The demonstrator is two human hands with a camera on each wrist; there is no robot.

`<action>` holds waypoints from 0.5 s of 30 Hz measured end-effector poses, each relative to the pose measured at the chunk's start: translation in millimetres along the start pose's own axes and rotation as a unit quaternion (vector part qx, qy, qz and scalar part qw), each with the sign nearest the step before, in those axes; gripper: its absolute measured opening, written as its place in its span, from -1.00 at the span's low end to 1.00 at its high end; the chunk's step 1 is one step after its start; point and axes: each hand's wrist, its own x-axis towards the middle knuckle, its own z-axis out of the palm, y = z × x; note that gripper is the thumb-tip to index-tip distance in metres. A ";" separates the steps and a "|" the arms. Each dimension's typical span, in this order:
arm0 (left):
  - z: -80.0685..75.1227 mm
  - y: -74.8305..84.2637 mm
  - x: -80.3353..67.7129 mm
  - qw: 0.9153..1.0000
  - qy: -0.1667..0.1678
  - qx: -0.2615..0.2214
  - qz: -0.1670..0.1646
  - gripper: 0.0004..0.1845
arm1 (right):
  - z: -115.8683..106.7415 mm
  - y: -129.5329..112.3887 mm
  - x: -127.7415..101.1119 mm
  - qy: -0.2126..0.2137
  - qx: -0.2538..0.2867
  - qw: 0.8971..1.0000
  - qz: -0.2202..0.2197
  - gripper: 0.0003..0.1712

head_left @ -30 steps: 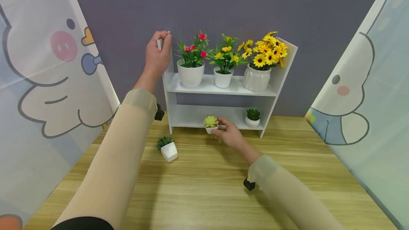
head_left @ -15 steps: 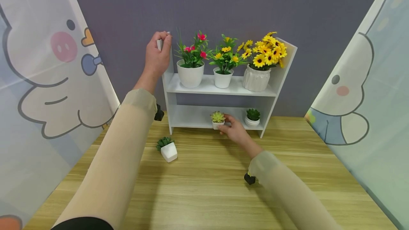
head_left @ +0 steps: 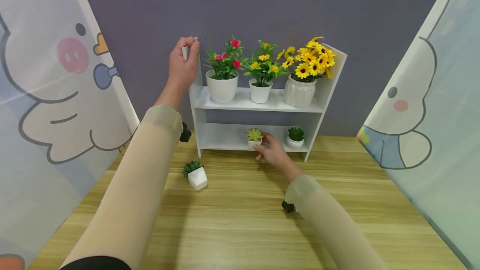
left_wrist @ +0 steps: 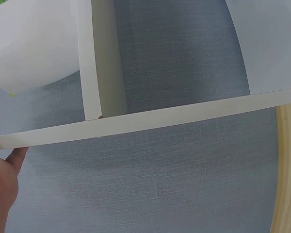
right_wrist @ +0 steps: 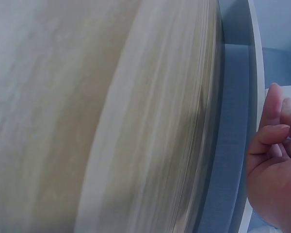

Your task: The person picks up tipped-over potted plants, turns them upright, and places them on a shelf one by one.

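Observation:
My left hand (head_left: 183, 63) grips the top of the left side panel of a white two-tier shelf (head_left: 228, 137). In the left wrist view, part of that hand (left_wrist: 2, 182) shows at the panel's edge. My right hand (head_left: 275, 151) pinches a small white pot with a light green succulent (head_left: 254, 135) at the front of the lower tier, pot upright. In the right wrist view, the curled fingers of the right hand (right_wrist: 274, 160) are beside the shelf edge, the pot mostly hidden. A dark green succulent in a round white pot (head_left: 296, 136) stands right of it on the same tier.
On the upper tier stand a pink-flowered plant (head_left: 222, 86), a small yellow-flowered plant (head_left: 260, 93) and a sunflower pot (head_left: 300, 91). A dark succulent in a square white pot (head_left: 197, 178) lies tipped on the wooden table (head_left: 232, 224). A grey wall (head_left: 262, 3) rises behind.
My right hand has moved the light green succulent slightly right and up, onto the front of the lower tier. The left hand keeps its grip on the side panel.

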 end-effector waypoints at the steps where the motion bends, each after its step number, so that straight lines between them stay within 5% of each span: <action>1: -0.2 -0.2 0.0 1.000 0.000 0.001 0.001 -0.82 | 0.1 0.6 1.0 0.000 0.000 1.000 0.002 -0.16; 15: -0.1 -1.6 0.9 1.000 -0.002 -0.002 -0.003 -0.82 | 0.1 -0.3 6.8 -0.001 0.006 1.000 0.014 -0.17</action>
